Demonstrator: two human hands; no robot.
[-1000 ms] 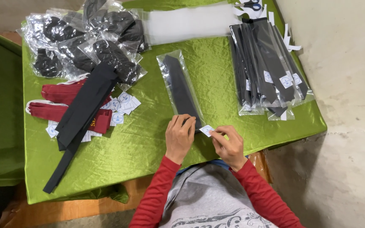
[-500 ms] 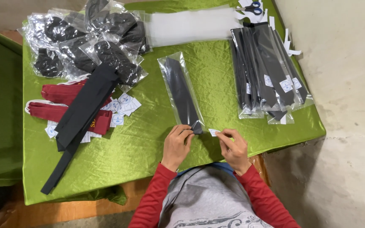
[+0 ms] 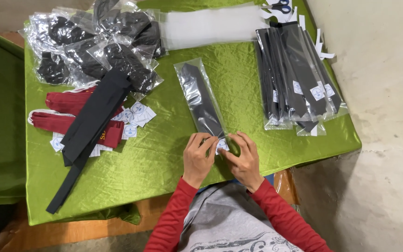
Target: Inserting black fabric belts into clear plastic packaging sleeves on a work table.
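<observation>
Pressing a small white sticker (image 3: 222,145) onto the near end of the bagged black tie (image 3: 201,100).

I see my left hand (image 3: 199,158) and right hand (image 3: 243,158) pinching it together; the tie stretches far-left across the green tablecloth (image 3: 164,158).

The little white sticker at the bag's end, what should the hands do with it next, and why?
Probably press it flat. Both the left hand and right hand pinch the white sticker at the near end of the clear tie bag, and it seems only partly stuck down.
</observation>
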